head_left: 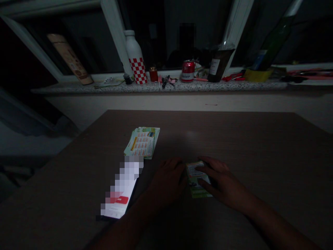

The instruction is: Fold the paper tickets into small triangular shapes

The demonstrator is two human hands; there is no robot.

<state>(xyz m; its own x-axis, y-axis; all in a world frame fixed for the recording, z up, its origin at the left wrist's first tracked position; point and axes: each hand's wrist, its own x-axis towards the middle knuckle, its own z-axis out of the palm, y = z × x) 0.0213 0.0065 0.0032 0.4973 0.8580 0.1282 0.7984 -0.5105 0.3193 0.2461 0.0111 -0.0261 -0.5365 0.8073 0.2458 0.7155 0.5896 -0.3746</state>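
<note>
A small green and white printed card (195,189) lies on the table in front of me. My right hand (221,182) rests over its right side, fingers spread and tips touching the card. At the card's left edge, my left hand (168,180) lies on the tabletop with nothing visible in it; its fingers are dimly lit and partly bent. Farther left is a loose stack of similar printed cards (143,143), with rows of small red figures on the top one. A lit phone (121,198) lies near my left forearm, its screen partly blurred out.
The brown table (234,135) reaches to the wall below a window. On the speckled sill (171,89) stand a checkered bottle (137,67), a tan flask (71,60), a red can (187,72), a lidded plastic cup (218,64) and a tilted green bottle (274,41).
</note>
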